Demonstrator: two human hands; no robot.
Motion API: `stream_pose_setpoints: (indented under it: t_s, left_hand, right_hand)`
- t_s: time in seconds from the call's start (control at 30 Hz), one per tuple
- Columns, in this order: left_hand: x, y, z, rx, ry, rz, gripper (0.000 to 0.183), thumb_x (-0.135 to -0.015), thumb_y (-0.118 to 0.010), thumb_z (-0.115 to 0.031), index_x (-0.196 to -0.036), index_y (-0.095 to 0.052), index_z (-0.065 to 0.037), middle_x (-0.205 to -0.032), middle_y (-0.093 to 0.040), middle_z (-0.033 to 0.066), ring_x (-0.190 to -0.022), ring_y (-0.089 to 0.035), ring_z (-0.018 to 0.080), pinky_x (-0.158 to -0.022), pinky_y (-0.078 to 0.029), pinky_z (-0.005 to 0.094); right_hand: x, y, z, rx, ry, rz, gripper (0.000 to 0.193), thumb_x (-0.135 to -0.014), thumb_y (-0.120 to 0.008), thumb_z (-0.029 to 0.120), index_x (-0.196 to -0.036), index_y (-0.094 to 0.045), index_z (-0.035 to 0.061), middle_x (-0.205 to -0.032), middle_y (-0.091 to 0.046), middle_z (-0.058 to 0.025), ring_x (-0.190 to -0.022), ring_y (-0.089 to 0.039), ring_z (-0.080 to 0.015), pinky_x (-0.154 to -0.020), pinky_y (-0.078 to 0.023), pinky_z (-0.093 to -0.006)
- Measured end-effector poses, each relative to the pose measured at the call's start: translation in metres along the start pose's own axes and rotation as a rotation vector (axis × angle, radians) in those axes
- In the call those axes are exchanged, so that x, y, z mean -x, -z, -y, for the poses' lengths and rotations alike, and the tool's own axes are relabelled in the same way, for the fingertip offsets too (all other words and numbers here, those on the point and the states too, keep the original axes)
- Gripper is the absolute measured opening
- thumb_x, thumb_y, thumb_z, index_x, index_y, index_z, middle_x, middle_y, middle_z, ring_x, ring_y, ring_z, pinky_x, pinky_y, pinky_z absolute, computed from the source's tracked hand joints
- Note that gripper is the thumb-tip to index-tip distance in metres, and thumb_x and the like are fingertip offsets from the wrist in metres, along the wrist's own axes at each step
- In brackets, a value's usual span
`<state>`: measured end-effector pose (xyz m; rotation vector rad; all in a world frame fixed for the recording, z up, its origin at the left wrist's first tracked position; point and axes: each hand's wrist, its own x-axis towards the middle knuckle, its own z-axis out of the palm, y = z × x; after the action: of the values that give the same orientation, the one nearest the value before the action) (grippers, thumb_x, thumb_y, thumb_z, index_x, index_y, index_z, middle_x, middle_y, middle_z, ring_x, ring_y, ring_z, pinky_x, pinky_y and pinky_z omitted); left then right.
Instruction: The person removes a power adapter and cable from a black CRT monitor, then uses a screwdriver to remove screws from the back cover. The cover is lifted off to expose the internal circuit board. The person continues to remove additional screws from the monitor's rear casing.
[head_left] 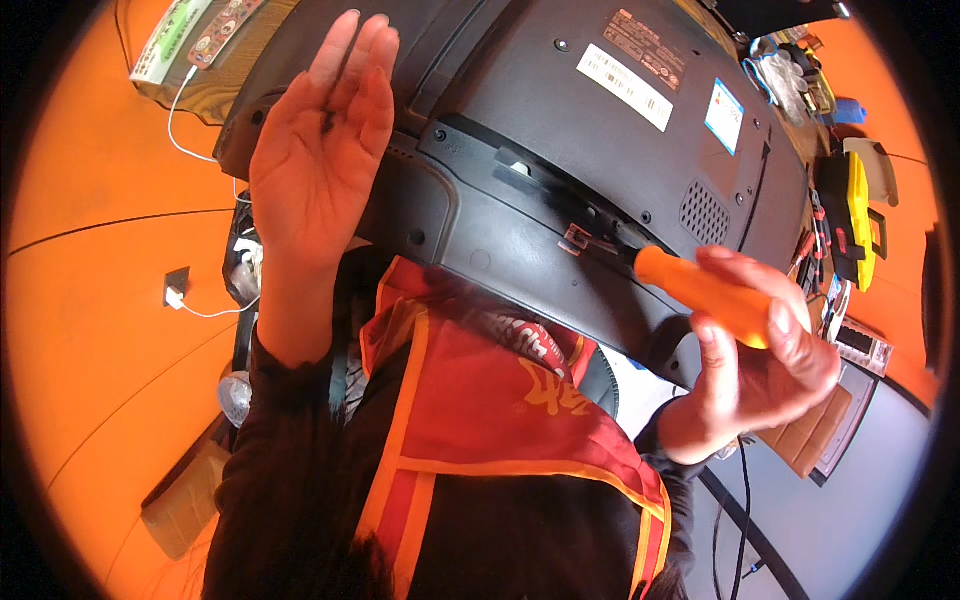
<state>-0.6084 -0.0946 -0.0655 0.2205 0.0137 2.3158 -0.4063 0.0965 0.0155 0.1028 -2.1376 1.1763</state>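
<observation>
A large black electronic device point(500, 110) lies before me with its back or underside up; it carries labels, screws and a vent grille. My right hand point(750, 365) grips the orange handle of a screwdriver point(700, 290). The tool slants toward a recessed slot point(570, 195) along the device's near side; its tip is hard to make out there. Palm upward, my left hand point(325, 165) is over the device's left end, fingers stretched out and nothing in them. Whether its back touches the casing cannot be seen.
A wooden table point(215, 85) shows at the far left, with a power strip point(225, 30) and a white cable point(172, 125). Tools and a yellow-black case point(856, 220) lie at right. A brown box point(812, 430) sits lower right, near black cables point(743, 510).
</observation>
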Motion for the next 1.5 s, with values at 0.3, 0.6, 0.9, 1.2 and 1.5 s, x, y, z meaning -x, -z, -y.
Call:
stream_pose_setpoints:
  t_s: [0.3, 0.6, 0.9, 1.2, 1.5]
  left_hand:
    - [0.026, -0.041, 0.048, 0.18, 0.443, -0.418, 0.026, -0.093, -0.038, -0.015, -0.105, -0.051, 0.005, -0.073, -0.039, 0.0031, -0.067, -0.038, 0.0122, -0.055, -0.037, 0.0223]
    - [0.051, -0.036, 0.08, -0.158, 0.656, -0.502, 0.016, -0.091, -0.043, -0.016, -0.099, -0.048, -0.002, -0.072, -0.042, 0.0001, -0.063, -0.038, 0.0084, -0.059, -0.035, 0.0202]
    - [0.06, -0.031, 0.089, -0.078, 0.716, -0.38, 0.019, -0.093, -0.037, -0.016, -0.102, -0.048, -0.003, -0.062, -0.035, -0.0028, -0.053, -0.032, 0.0068, -0.052, -0.03, 0.0186]
    - [0.01, -0.03, 0.1, -1.866, 0.147, 0.343, 0.024, -0.088, -0.048, -0.011, -0.106, -0.054, 0.003, -0.066, -0.059, 0.0117, -0.053, -0.055, 0.0213, -0.052, -0.04, 0.0271]
    - [-0.008, -0.022, 0.105, -2.123, 0.084, 0.481, 0.017, -0.082, -0.059, -0.015, -0.088, -0.062, 0.0, -0.075, -0.06, 0.0186, -0.069, -0.059, 0.0325, -0.06, -0.046, 0.0331]
  right_hand:
    - [-0.039, 0.006, 0.019, 0.764, -0.293, 0.189, 0.019, -0.079, -0.066, 0.017, -0.076, -0.054, 0.0032, -0.053, -0.057, -0.009, -0.048, -0.056, -0.009, -0.043, -0.037, -0.0214]
    - [-0.079, 0.031, 0.003, 0.55, 0.035, 0.793, 0.015, -0.079, -0.064, 0.012, -0.077, -0.054, 0.0015, -0.063, -0.057, -0.0114, -0.059, -0.057, -0.0283, -0.052, -0.045, -0.0301]
    - [-0.086, 0.034, 0.024, 0.765, -0.047, 0.991, 0.016, -0.073, -0.067, 0.011, -0.085, -0.063, 0.0013, -0.068, -0.06, -0.0136, -0.062, -0.058, -0.0298, -0.057, -0.046, -0.0314]
    - [-0.093, 0.025, 0.027, 0.768, 0.237, 1.063, 0.016, -0.069, -0.066, 0.006, -0.083, -0.062, 0.0025, -0.069, -0.057, -0.0128, -0.074, -0.058, -0.0291, -0.062, -0.047, -0.0344]
    - [-0.089, 0.028, 0.033, 0.945, -0.306, 0.888, 0.008, -0.076, -0.061, 0.003, -0.084, -0.058, 0.0014, -0.075, -0.06, -0.0135, -0.068, -0.06, -0.0279, -0.062, -0.049, -0.0307]
